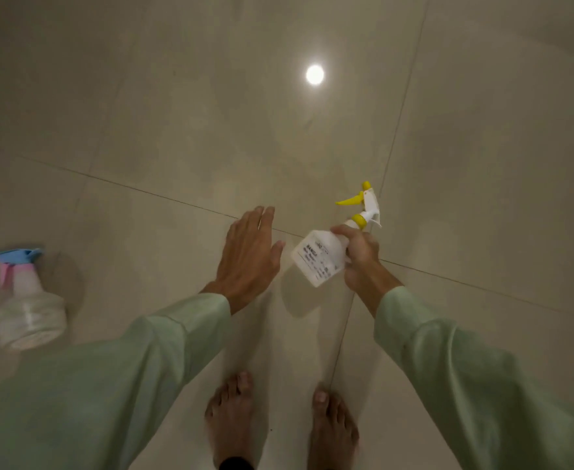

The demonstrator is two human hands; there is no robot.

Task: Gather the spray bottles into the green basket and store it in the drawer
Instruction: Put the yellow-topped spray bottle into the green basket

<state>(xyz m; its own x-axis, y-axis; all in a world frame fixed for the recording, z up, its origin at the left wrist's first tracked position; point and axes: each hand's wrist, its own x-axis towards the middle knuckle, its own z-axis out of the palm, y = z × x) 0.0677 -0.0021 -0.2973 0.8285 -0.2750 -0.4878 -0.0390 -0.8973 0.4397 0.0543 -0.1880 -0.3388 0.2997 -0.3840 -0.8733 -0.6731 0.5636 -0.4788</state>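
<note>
Since the right hand [360, 256] has its fingers clamped round the white spray bottle [319, 259] near the neck, it's up off the floor [143, 130]; left hand [248, 256] hangs flat, fingers together, holding nothing, probably free for the pink bottle [27, 300] lying far left; basket's not in view

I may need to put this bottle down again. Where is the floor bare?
Bare tile lies ahead of the left hand, toward the lamp reflection, and right of the yellow-trigger bottle in the right hand. Only the far left is taken, by the pink-and-blue bottle.
</note>
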